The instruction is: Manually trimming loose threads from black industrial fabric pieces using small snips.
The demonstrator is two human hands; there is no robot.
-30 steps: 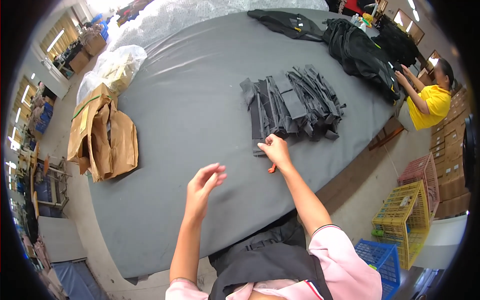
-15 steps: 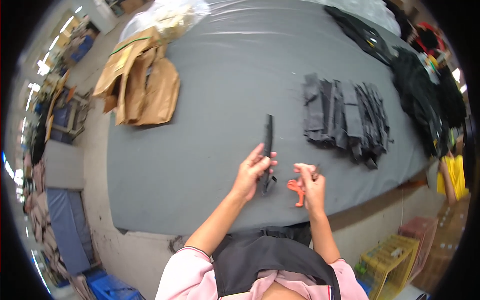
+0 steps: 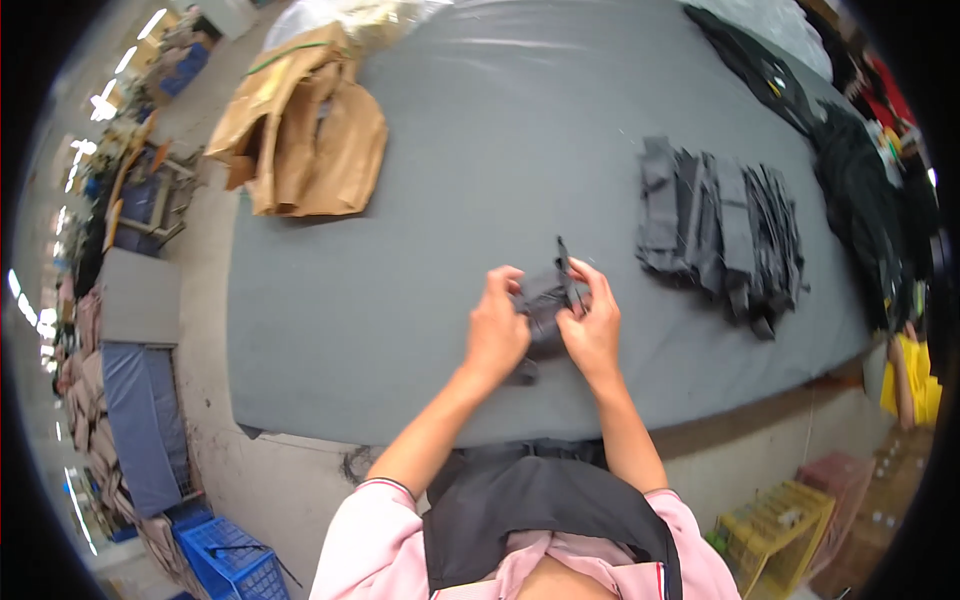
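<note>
A piece of dark grey fabric [image 3: 543,296] is spread between my two hands, above the near middle of the table. My left hand [image 3: 497,328] is closed on its left side, fingers curled at the edge. On the opposite side, the thumb and fingers of my right hand [image 3: 594,328] pinch the fabric, and a narrow dark end sticks up beside them. A small dark bit shows beneath my left hand, partly hidden. To the right of my hands lies a row of dark grey fabric pieces [image 3: 735,200], bunched side by side with frayed edges.
The grey-covered table [image 3: 450,150] carries a brown paper bag [image 3: 335,150] at the far left and black garments [image 3: 850,200] along the right. A blue crate [image 3: 228,555] stands on the floor at lower left, a yellow crate [image 3: 775,530] at lower right. Someone in yellow [image 3: 915,375] is at the right edge.
The narrow folded fabric strip in my left hand is now spread between both hands. My right hand has moved up to it, and the orange-handled tool there is no longer visible. The view has shifted.
</note>
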